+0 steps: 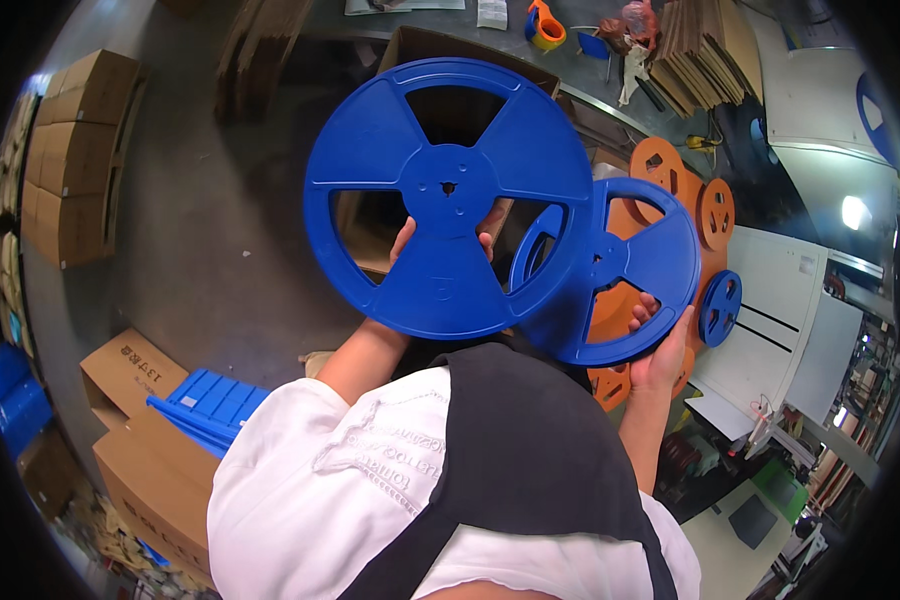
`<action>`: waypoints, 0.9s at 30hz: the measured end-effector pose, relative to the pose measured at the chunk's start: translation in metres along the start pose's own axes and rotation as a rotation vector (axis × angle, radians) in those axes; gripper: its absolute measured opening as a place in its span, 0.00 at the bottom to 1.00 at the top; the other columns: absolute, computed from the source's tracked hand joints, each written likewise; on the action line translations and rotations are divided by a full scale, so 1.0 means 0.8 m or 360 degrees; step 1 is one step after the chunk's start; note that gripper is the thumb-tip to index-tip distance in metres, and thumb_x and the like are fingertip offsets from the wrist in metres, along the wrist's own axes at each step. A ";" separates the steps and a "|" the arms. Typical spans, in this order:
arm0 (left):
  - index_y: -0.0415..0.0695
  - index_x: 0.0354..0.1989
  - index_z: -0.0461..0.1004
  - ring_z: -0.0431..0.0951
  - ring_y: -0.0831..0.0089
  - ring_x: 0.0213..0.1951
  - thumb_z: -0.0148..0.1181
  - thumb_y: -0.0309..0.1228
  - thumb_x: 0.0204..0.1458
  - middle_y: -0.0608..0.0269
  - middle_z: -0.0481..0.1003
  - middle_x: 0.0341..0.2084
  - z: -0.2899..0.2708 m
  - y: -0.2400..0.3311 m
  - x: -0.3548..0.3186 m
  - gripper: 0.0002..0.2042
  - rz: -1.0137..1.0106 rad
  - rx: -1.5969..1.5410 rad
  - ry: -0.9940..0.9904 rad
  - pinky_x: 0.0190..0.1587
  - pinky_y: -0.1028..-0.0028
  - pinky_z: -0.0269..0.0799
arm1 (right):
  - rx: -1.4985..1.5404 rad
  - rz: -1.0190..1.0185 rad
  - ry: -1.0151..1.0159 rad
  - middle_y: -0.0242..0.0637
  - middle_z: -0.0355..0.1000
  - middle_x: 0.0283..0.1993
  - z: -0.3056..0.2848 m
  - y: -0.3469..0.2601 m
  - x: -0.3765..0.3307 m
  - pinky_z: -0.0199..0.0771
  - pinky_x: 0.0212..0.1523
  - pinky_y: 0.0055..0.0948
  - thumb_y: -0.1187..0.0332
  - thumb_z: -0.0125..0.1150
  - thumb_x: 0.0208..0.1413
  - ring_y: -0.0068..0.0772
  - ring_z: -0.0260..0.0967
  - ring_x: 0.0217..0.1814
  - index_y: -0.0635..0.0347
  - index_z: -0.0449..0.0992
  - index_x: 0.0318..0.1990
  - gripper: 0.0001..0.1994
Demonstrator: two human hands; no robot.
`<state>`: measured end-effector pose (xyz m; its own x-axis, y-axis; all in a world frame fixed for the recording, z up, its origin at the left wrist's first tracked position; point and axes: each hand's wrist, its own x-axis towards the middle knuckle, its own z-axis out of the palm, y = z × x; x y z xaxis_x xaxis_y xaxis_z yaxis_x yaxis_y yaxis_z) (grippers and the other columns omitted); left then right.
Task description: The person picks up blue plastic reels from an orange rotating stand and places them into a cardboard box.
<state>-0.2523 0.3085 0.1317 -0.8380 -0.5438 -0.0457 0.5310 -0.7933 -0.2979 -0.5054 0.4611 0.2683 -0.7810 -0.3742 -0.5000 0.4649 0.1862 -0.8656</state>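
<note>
A large blue plastic reel point(450, 290), with three wide cut-outs and a small centre hole, faces me in front of my chest. My left hand point(403, 240) grips it from behind. Its fingertips curl through two of the cut-outs, and the palm is hidden. Lower on the right, a second blue reel point(660, 262) is tilted, partly behind the first one. My right hand point(662, 362) is closed on its lower right rim, with fingers showing through a cut-out. Part of another blue rim point(522, 262) shows between the two reels.
Behind the reels stands an open carton point(410, 45). Orange wheel-shaped parts point(658, 160) and a small blue reel point(720, 308) are on the right, near a white machine point(760, 300). Cartons point(160, 490) and blue plastic pieces point(205, 405) lie at lower left. A workbench point(430, 22) runs along the back.
</note>
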 end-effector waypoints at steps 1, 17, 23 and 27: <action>0.35 0.68 0.42 0.73 0.54 0.51 0.53 0.60 0.51 0.44 0.72 0.47 0.000 0.001 0.000 0.48 0.0027 -0.0005 0.0011 0.53 0.61 0.73 | 0.0005 0.0026 -0.0016 0.42 0.73 0.42 -0.006 0.004 0.006 0.73 0.34 0.26 0.53 0.40 0.66 0.30 0.70 0.36 0.65 0.69 0.49 0.22; 0.44 0.60 0.66 0.77 0.73 0.35 0.51 0.41 0.58 0.62 0.77 0.39 -0.149 0.143 -0.038 0.23 0.0372 0.1063 0.0973 0.39 0.74 0.74 | 0.0326 -0.0016 0.0056 0.36 0.70 0.32 -0.038 0.022 0.008 0.67 0.27 0.27 0.68 0.45 0.62 0.27 0.64 0.27 0.62 0.69 0.38 0.08; 0.45 0.64 0.61 0.75 0.77 0.37 0.56 0.31 0.54 0.67 0.76 0.41 -0.197 0.171 -0.016 0.27 0.0529 0.1829 0.1595 0.42 0.78 0.69 | 0.0320 -0.0135 -0.0045 0.35 0.67 0.28 -0.030 0.015 -0.007 0.61 0.25 0.26 0.66 0.43 0.62 0.27 0.61 0.22 0.60 0.68 0.33 0.10; 0.41 0.68 0.52 0.53 0.65 0.67 0.51 0.40 0.56 0.57 0.53 0.67 -0.239 0.199 -0.014 0.32 0.0509 0.1533 0.1559 0.67 0.71 0.46 | 0.0402 -0.0106 -0.0107 0.35 0.64 0.25 -0.018 0.006 -0.012 0.58 0.23 0.26 0.59 0.41 0.63 0.28 0.58 0.20 0.59 0.67 0.31 0.14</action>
<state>-0.1824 0.2407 -0.0974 -0.2013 -0.6415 -0.7402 0.2549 -0.7640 0.5928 -0.5018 0.4791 0.2689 -0.7878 -0.4394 -0.4317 0.5092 -0.0702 -0.8578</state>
